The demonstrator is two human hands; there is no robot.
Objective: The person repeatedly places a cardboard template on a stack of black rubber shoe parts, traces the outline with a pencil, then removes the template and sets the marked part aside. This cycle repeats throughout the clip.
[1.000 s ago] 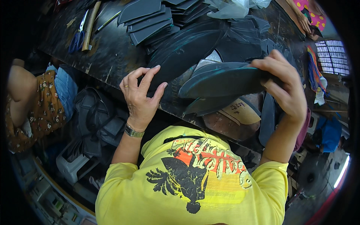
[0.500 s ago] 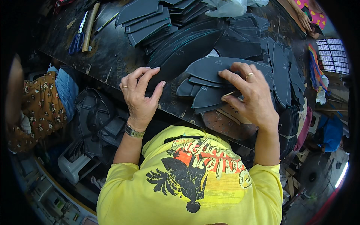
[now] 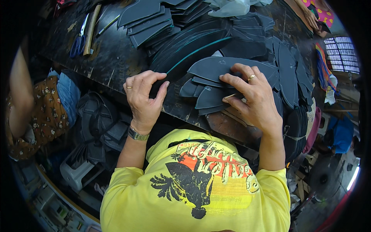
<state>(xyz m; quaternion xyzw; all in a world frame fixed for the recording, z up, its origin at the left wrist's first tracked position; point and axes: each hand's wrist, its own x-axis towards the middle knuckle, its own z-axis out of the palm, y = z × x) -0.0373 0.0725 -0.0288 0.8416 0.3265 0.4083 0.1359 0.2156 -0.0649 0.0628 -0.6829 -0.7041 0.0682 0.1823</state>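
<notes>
My left hand (image 3: 143, 99) is at the near left end of a stack of dark curved cut pieces (image 3: 185, 42). Its thumb and forefinger are closed at the end of the top curved piece (image 3: 197, 58), whose long edge shows a teal line. My right hand (image 3: 253, 94) is over a second pile of dark leaf-shaped pieces (image 3: 206, 98), bent fingers at the top one. A thin pale stick (image 3: 230, 95) shows at the right thumb tip; the rest of it is hidden by the hand.
Blue-handled scissors (image 3: 79, 42), a wooden strip (image 3: 92, 31) and a pen (image 3: 108, 24) lie at the far left of the dark table (image 3: 104, 65). More dark pieces (image 3: 148, 23) are piled at the back beside a clear plastic bag (image 3: 232, 7). Another person's arm (image 3: 19, 92) is at left.
The curved top piece has tilted, bringing its teal edge into view and hiding its marked face. My right hand has shifted slightly left with the pale stick. The other person's arm at left has moved.
</notes>
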